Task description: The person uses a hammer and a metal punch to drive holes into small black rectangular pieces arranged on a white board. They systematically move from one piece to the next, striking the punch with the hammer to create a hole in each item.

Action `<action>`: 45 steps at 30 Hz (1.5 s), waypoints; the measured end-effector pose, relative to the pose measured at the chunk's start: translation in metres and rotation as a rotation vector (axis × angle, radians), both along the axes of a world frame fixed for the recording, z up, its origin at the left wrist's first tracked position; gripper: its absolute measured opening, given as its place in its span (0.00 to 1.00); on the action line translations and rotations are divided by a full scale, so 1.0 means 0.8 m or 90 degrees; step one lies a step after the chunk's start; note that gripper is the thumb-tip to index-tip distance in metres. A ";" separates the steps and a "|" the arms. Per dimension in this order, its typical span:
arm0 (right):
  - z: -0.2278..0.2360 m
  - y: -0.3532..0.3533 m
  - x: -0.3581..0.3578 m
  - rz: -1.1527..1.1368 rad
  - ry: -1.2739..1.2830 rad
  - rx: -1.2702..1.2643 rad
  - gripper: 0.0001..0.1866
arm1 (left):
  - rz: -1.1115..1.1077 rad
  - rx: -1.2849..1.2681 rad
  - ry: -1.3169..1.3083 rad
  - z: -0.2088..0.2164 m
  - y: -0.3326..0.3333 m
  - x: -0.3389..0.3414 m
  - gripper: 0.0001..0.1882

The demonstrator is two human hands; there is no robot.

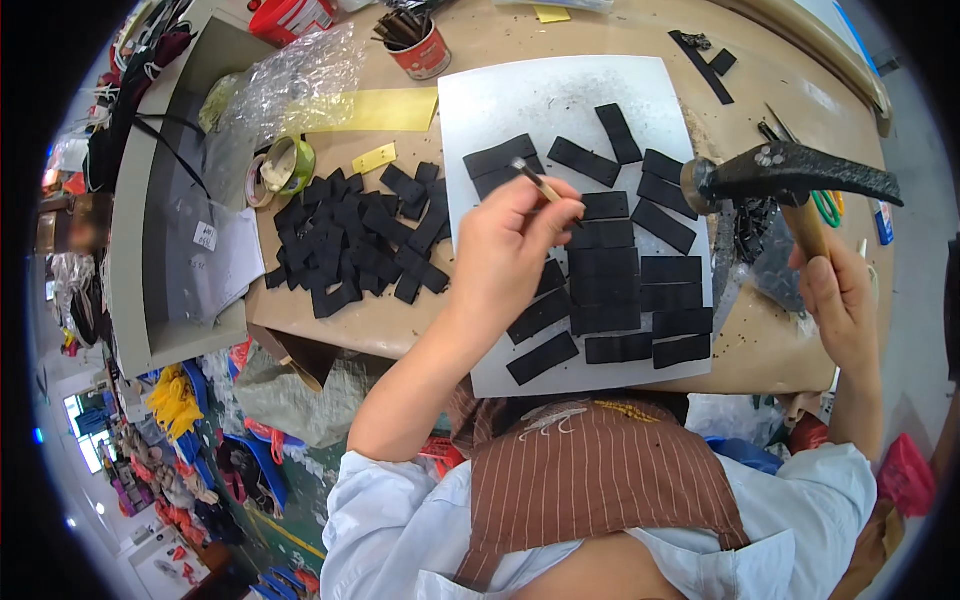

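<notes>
My left hand (pixel 500 245) is closed around a slim punch (pixel 537 181), held at a slant just above the black strips (pixel 605 288) on the white board (pixel 560 90). Its lower tip is close to the upper end of the middle row of strips; I cannot tell whether it touches one. My right hand (pixel 842 300) grips the wooden handle of a hammer (pixel 795 172), raised to the right of the board with its dark metal head pointing left. The strips are flat rectangles, some side by side or overlapping, others lying apart at angles.
Left of the board lies a heap of black pieces (pixel 350 235). Beyond it are green tape (pixel 291 166), yellow paper (pixel 385 108), crumpled clear plastic (pixel 300 75) and a red can (pixel 425 55) of dark rods. Small dark parts (pixel 750 225) in plastic lie at right.
</notes>
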State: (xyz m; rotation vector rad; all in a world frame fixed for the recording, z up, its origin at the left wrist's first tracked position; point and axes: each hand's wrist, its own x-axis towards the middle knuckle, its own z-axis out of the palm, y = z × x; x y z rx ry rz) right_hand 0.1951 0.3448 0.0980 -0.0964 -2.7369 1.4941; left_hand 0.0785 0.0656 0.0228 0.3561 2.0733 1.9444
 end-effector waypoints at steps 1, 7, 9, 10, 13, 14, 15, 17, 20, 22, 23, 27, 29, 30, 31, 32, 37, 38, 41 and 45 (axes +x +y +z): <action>-0.003 0.000 0.001 0.001 -0.033 -0.023 0.18 | -0.007 -0.020 0.027 -0.008 0.000 0.003 0.04; -0.005 -0.014 -0.004 0.030 -0.028 -0.016 0.18 | -0.008 -0.113 0.107 -0.031 -0.003 0.006 0.04; -0.003 -0.016 -0.004 0.026 -0.024 -0.025 0.18 | -0.010 -0.115 0.092 -0.032 -0.004 0.007 0.05; -0.004 -0.017 -0.005 0.024 -0.020 -0.031 0.18 | -0.003 -0.104 0.080 -0.033 -0.004 0.008 0.05; -0.002 -0.017 -0.011 0.024 0.007 -0.031 0.17 | -0.003 -0.096 0.075 -0.031 -0.005 0.008 0.05; 0.004 -0.017 -0.012 0.014 0.005 -0.029 0.17 | -0.008 -0.096 0.078 -0.030 -0.005 0.007 0.05; 0.013 -0.016 -0.013 0.004 0.004 -0.028 0.17 | -0.011 -0.099 0.082 -0.029 -0.006 0.007 0.05; 0.019 -0.004 -0.014 -0.024 0.048 -0.067 0.16 | -0.015 -0.106 0.091 -0.031 -0.008 0.008 0.05; 0.042 -0.017 -0.028 -0.089 0.200 -0.126 0.23 | -0.022 -0.117 0.127 -0.036 -0.007 0.008 0.05; 0.047 -0.034 -0.033 -0.079 0.196 -0.118 0.21 | -0.051 -0.205 0.273 -0.037 -0.005 0.007 0.04; 0.043 -0.039 -0.045 0.032 0.138 0.039 0.19 | -0.060 -0.257 0.348 -0.037 -0.006 0.008 0.04; 0.051 -0.066 -0.074 0.269 -0.093 0.172 0.13 | 0.045 -0.293 0.252 -0.051 -0.008 0.018 0.04; 0.044 -0.060 -0.051 0.128 -0.013 -0.027 0.15 | 0.021 -0.204 0.184 -0.039 -0.002 0.010 0.04; 0.042 -0.056 -0.044 0.055 0.029 -0.125 0.16 | 0.009 -0.160 0.150 -0.036 -0.001 0.007 0.04; 0.041 -0.052 -0.043 0.067 0.028 -0.124 0.17 | -0.030 -0.157 0.144 -0.033 -0.005 0.006 0.04; 0.041 -0.047 -0.042 0.078 0.027 -0.122 0.17 | -0.034 -0.156 0.148 -0.034 -0.008 0.005 0.04; 0.034 -0.023 -0.037 0.087 0.075 -0.018 0.19 | -0.038 -0.162 0.160 -0.037 -0.013 0.007 0.04; 0.045 -0.021 -0.033 0.051 0.096 -0.021 0.19 | -0.041 -0.169 0.183 -0.038 -0.011 0.007 0.04; 0.084 -0.018 -0.033 -0.070 0.211 -0.137 0.23 | -0.046 -0.201 0.277 -0.037 -0.009 0.006 0.04; 0.047 -0.024 -0.049 0.120 0.199 0.079 0.15 | -0.044 -0.263 0.412 -0.036 -0.006 0.016 0.06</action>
